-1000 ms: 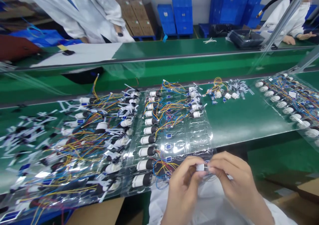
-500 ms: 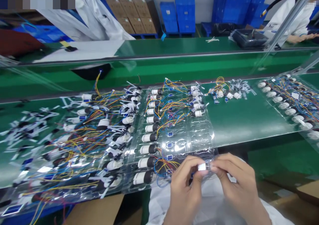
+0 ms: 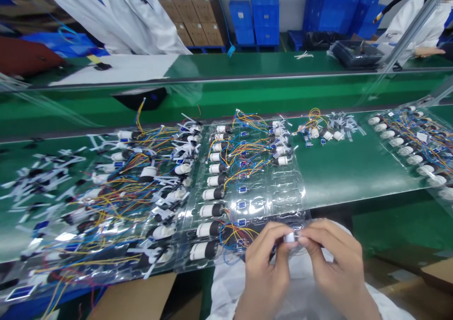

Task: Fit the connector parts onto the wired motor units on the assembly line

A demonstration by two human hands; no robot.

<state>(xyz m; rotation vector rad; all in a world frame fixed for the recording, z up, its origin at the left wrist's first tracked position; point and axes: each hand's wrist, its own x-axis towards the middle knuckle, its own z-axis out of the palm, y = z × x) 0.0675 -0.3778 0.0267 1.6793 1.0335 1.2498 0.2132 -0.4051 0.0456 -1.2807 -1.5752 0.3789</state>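
Note:
A small white rectangular piece (image 3: 290, 237) is pinched between the thumb and forefinger of my left hand (image 3: 266, 258). My right hand (image 3: 332, 256) is closed against its right side, fingertips on a small clear or metallic bit too small to make out. Both hands are just beyond the front edge of a clear plastic tray (image 3: 283, 192). That tray carries a column of white and black cylinders (image 3: 203, 250), small blue squares (image 3: 242, 205) and yellow, blue and red wires (image 3: 244, 232), the nearest wires running up to my left hand.
On the left, another tray holds tangled wires (image 3: 116, 206) and cylinders, beside loose white strips (image 3: 46, 173). More strips (image 3: 343, 122) lie at the back, and a filled tray (image 3: 421, 140) at the right. Across the bench are a person's white coat (image 3: 141, 22) and another person's hand (image 3: 428, 52).
The view has shifted slightly. The white piece has tilted a little between my fingers, while both hands keep nearly the same place. Across the bench, the person at the right has moved a hand.

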